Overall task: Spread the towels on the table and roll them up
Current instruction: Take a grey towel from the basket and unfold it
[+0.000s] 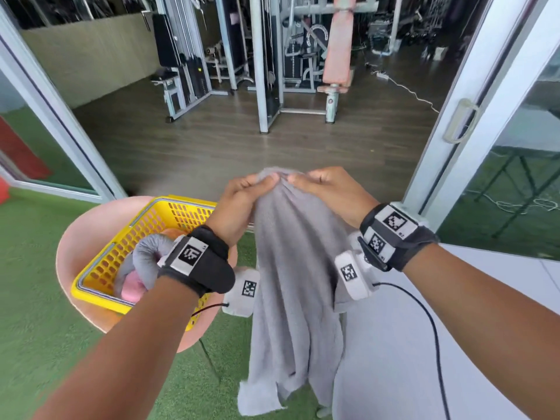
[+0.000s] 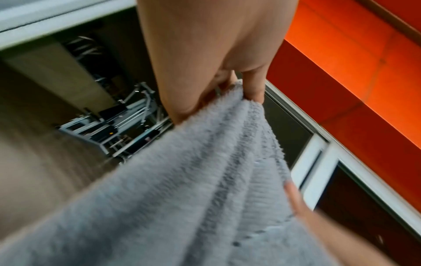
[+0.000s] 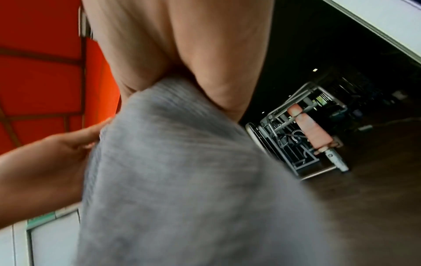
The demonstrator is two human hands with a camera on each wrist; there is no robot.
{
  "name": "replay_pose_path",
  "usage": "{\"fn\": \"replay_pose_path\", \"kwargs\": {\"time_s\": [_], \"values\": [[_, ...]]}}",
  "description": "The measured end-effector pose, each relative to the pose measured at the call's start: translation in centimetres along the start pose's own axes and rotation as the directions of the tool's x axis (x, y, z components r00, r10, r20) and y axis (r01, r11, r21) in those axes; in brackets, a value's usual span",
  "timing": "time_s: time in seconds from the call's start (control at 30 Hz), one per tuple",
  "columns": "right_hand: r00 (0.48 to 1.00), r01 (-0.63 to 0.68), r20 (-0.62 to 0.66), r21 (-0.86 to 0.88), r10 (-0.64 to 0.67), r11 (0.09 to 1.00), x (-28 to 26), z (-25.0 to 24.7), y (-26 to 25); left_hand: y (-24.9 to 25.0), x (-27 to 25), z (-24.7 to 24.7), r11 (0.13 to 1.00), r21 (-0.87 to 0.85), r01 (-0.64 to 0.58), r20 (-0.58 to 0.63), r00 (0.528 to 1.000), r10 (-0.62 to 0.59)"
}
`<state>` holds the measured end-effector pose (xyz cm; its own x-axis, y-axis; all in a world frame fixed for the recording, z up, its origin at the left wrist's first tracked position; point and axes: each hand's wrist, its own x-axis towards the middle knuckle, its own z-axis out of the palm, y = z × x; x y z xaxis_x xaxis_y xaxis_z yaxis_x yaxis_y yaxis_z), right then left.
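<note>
A grey towel [image 1: 295, 292] hangs in the air in front of me, bunched at its top edge and trailing down past the table's edge. My left hand [image 1: 242, 198] pinches the top edge from the left, and my right hand [image 1: 328, 189] pinches it from the right, the two hands almost touching. In the left wrist view the grey towel [image 2: 205, 180] runs from the pinching fingers [image 2: 252, 86] toward the camera. The right wrist view shows the grey towel [image 3: 182, 171] gathered under my palm. A white table [image 1: 394, 344] lies at the lower right.
A yellow basket [image 1: 151, 225] stands on a round pink stool [image 1: 78, 247] at the left and holds a rolled grey towel [image 1: 145, 253] and a pink one [image 1: 130, 289]. Green turf covers the ground. Sliding glass doors frame gym machines [image 1: 272, 71] ahead.
</note>
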<state>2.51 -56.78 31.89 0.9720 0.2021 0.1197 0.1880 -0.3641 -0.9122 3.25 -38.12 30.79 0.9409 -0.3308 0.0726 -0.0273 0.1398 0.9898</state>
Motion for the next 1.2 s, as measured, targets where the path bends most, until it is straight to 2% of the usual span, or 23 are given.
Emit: {"fn": "replay_pose_path", "kwargs": {"time_s": [0.07, 0.1, 0.13, 0.2, 0.23, 0.27, 0.33, 0.37, 0.43, 0.5, 0.57, 0.63, 0.67, 0.7, 0.77, 0.83, 0.9, 0.93, 1.0, 1.07, 1.13, 1.2], "values": [[0.995, -0.078, 0.047, -0.099, 0.083, 0.992, -0.8, 0.0, 1.3, 0.8, 0.7, -1.6, 0.99, -0.142, -0.016, -0.136, 0.991, -0.003], [0.994, -0.092, 0.047, -0.1, 0.097, 0.991, -1.0, 0.0, 1.5, 0.8, 0.7, -2.0, 0.986, -0.168, -0.012, -0.122, 0.992, -0.008], [0.997, -0.073, 0.033, -0.057, 0.075, 0.996, -0.9, -0.1, 1.3, 0.7, 0.4, -1.9, 0.989, -0.148, 0.008, -0.055, 0.998, -0.016], [0.997, 0.053, -0.053, 0.032, -0.052, 0.998, 0.1, -0.3, -0.1, 0.1, -0.6, -0.5, 0.998, 0.017, 0.058, 0.167, 0.984, -0.06], [0.987, 0.125, -0.101, 0.026, -0.121, 0.992, 0.7, -0.5, -1.0, -0.2, -0.9, 0.3, 0.994, 0.088, 0.06, 0.234, 0.969, -0.08], [0.972, 0.192, -0.137, 0.001, -0.19, 0.981, 1.2, -0.6, -1.9, -0.3, -0.9, 1.0, 0.993, 0.109, 0.048, 0.237, 0.969, -0.073], [0.954, 0.251, -0.152, -0.052, -0.257, 0.966, 1.7, -0.6, -2.6, -0.2, -0.2, 1.0, 1.0, 0.012, -0.007, 0.119, 0.993, 0.005], [0.963, 0.228, -0.129, -0.072, -0.236, 0.971, 1.7, -0.7, -2.2, -0.1, 0.4, 0.4, 0.996, -0.068, -0.058, 0.016, 0.998, 0.059], [0.991, 0.129, -0.016, -0.12, -0.132, 0.984, 1.3, -0.9, -0.2, 0.2, 1.6, -1.0, 0.967, -0.192, -0.165, -0.163, 0.977, 0.134], [0.998, 0.062, 0.018, -0.08, -0.061, 0.995, 1.2, -1.1, 1.0, 0.2, 2.2, -1.7, 0.956, -0.224, -0.187, -0.189, 0.971, 0.146], [0.987, 0.127, -0.102, 0.028, -0.124, 0.991, 1.8, -1.9, 0.3, 0.1, 2.1, -1.0, 0.988, -0.122, -0.094, -0.026, 0.995, 0.092], [0.949, 0.249, -0.215, 0.064, -0.231, 0.966, 2.7, -2.7, -1.6, -0.1, 2.0, 0.0, 0.996, 0.083, -0.012, 0.178, 0.984, -0.003], [0.94, 0.281, -0.223, 0.072, -0.259, 0.957, 3.1, -2.7, -2.4, -0.1, 2.1, 0.5, 0.992, 0.122, -0.009, 0.234, 0.972, -0.02], [0.937, 0.295, -0.218, 0.082, -0.272, 0.952, 3.3, -2.6, -2.8, 0.0, 2.4, 0.8, 0.996, 0.09, -0.017, 0.246, 0.969, -0.006], [0.952, 0.261, -0.203, 0.154, -0.228, 0.953, 3.4, -1.7, -2.4, 0.4, 3.1, 1.0, 0.995, -0.075, -0.067, 0.158, 0.984, 0.078], [0.987, 0.126, -0.137, 0.301, -0.088, 0.945, 2.9, -0.1, -1.0, 0.9, 3.8, 1.0, 0.97, -0.198, -0.141, 0.007, 0.989, 0.146], [0.998, -0.035, -0.042, 0.388, 0.055, 0.921, 2.3, 0.9, 0.4, 1.1, 4.2, 0.9, 0.96, -0.201, -0.198, -0.085, 0.979, 0.184], [0.995, -0.051, -0.058, 0.391, 0.08, 0.919, 2.2, 1.0, 0.7, 1.1, 4.3, 0.7, 0.965, -0.171, -0.2, -0.09, 0.978, 0.187], [0.991, 0.019, -0.133, 0.345, 0.028, 0.938, 2.6, 0.4, 0.5, 1.2, 4.2, 0.5, 0.985, -0.051, -0.162, -0.036, 0.986, 0.161], [0.992, 0.068, -0.118, 0.18, -0.047, 0.981, 3.2, -0.2, -0.7, 1.1, 4.1, 0.4, 0.988, 0.099, -0.121, 0.056, 0.992, 0.116], [0.991, 0.096, -0.096, 0.009, -0.095, 0.995, 3.8, -0.5, -1.8, 1.3, 3.9, 0.5, 0.984, 0.131, -0.121, 0.103, 0.989, 0.108], [0.984, 0.117, -0.128, -0.061, -0.124, 0.991, 4.5, -0.5, -2.3, 1.7, 3.8, 0.5, 0.983, 0.116, -0.143, 0.086, 0.987, 0.134]]}}
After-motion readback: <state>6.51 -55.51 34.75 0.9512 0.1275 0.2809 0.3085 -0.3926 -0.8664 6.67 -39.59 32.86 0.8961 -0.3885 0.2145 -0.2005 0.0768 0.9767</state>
